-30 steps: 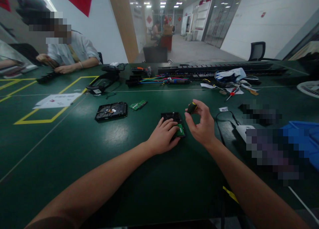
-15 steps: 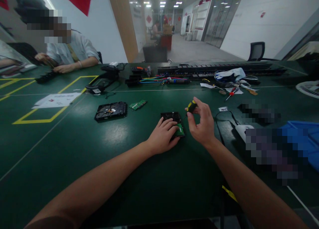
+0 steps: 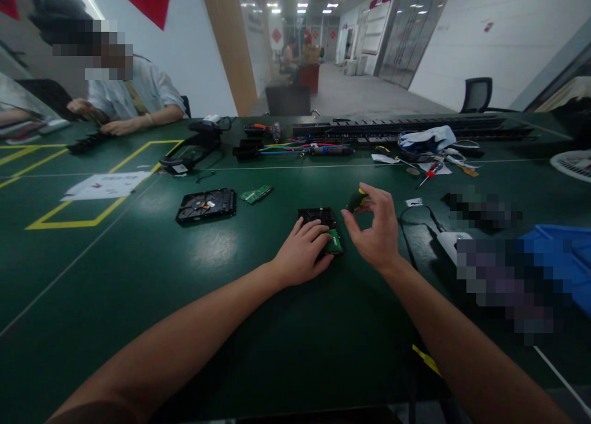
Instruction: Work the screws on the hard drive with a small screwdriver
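Note:
My left hand (image 3: 302,252) is laid over a hard drive (image 3: 316,216), gripping it against the table with fingers across its top and the thumb along its near side. Part of the drive's green circuit board (image 3: 334,242) shows beyond the fingers; the rest is under my hand. Just right of the drive, my right hand (image 3: 375,230) pinches the black-and-yellow handle of a screwdriver (image 3: 356,200) between thumb and fingers. Its tip cannot be made out. Another hard drive (image 3: 206,206) lies to the left, with a loose green circuit board (image 3: 256,194) beside it.
Behind lie a power drill (image 3: 263,130), coloured cables (image 3: 286,147), long black strips (image 3: 397,128) and a red-handled screwdriver (image 3: 430,174). A white power strip (image 3: 452,242) and blue bin (image 3: 554,245) stand right. Another person (image 3: 138,98) sits far left near paper sheets (image 3: 106,185).
The screwdriver handle has turned in my right hand, showing less yellow now, and the thumb has shifted slightly left. My left hand stays on the hard drive.

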Demonstrator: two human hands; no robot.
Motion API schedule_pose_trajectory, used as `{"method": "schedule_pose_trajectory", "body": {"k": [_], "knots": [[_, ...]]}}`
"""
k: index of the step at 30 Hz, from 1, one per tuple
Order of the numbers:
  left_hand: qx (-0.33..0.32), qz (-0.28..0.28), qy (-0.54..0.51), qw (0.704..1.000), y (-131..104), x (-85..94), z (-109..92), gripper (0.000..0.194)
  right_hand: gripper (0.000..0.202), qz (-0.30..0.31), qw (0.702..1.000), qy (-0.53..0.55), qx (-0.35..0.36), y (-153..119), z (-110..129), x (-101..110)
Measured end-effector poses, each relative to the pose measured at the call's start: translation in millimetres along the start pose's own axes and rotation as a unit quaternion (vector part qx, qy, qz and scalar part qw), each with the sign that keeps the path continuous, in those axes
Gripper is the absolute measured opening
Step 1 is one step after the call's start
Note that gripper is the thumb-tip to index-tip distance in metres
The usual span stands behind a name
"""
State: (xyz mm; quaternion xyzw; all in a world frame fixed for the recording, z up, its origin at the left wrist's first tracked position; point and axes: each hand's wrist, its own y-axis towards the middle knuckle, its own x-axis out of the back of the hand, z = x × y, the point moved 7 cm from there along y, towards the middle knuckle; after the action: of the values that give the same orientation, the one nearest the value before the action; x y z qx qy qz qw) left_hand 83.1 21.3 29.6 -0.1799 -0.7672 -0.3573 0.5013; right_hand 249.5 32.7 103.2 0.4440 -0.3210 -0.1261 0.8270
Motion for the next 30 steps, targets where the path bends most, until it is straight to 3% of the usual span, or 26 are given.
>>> {"method": "schedule_pose_trajectory", "body": {"k": [6, 16, 25, 30], "knots": [[0.003, 0.006, 0.004, 1.0, 0.7, 0.1, -0.5, 0.039, 0.075, 0.046, 0.998, 0.026, -0.023, -2.6, -1.7, -8.1], [0.001, 0.003, 0.0, 1.0, 0.4, 0.0, -0.7, 0.039, 0.071, 0.024, 1.0, -0.01, -0.01, -1.2, -0.2, -2.9], [0.005, 0.011, -0.003, 1.0, 0.4, 0.2, -0.6, 0.04, 0.076, 0.056, 0.997, 0.047, -0.037, -3.9, -1.3, -9.2], [0.006, 0.008, -0.005, 1.0, 0.9, 0.2, -0.1, 0.039, 0.077, 0.049, 0.998, 0.024, -0.04, -4.0, -3.9, -8.5]]}}
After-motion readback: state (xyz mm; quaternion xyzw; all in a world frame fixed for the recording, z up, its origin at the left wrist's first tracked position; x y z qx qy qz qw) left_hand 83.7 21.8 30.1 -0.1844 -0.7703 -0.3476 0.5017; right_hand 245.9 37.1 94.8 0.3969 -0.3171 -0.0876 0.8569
